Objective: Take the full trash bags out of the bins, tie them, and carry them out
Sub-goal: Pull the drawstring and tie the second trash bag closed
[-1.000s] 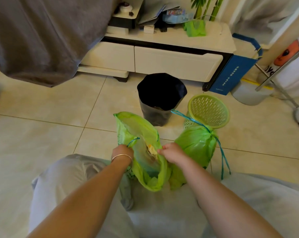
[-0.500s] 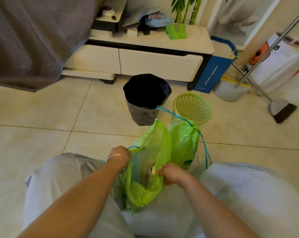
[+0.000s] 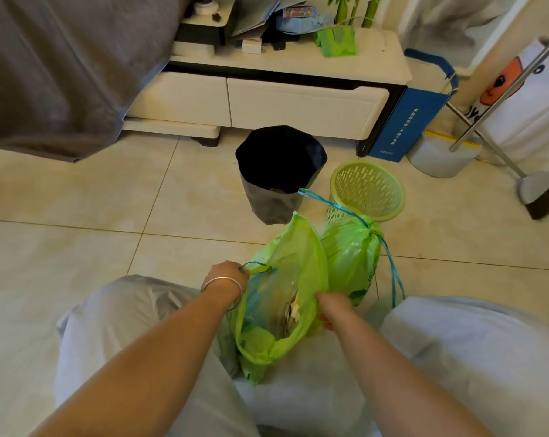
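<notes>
Left hand (image 3: 227, 274), a bangle (image 3: 222, 283) on its wrist, is curled round the blue drawstring (image 3: 256, 265) at the left rim of the open bag (image 3: 293, 266), pinching the loop there. Right hand (image 3: 333, 309) grips the bag's right rim, fingers folded over the green plastic. Between the two hands the bag's mouth gapes; pale scraps (image 3: 293, 310) show inside, too small to tell apart. The bag sits on the floor (image 3: 61, 247) between the person's knees, its lower end against the grey trousers (image 3: 471, 357).

Just beside it on the right stands a tied bag (image 3: 350, 257), its neck cinched, touching the open one. Its blue cord (image 3: 393, 272) trails up to the left over the bins and hangs down its right side.

Behind the bags stands a bin (image 3: 281, 171) lined in black, and to the right of it, near but apart, a green basket (image 3: 369, 187) with a slotted wall. The tied bag overlaps the basket's lower edge.

Farther back is a white cabinet (image 3: 298, 102) with two drawers, clutter and a small green bag (image 3: 336, 42) on top. A blue box (image 3: 402, 121) leans at its right end. A grey cloth (image 3: 61, 64) hangs at upper left, and a broom (image 3: 541, 193) rests at the right edge.
</notes>
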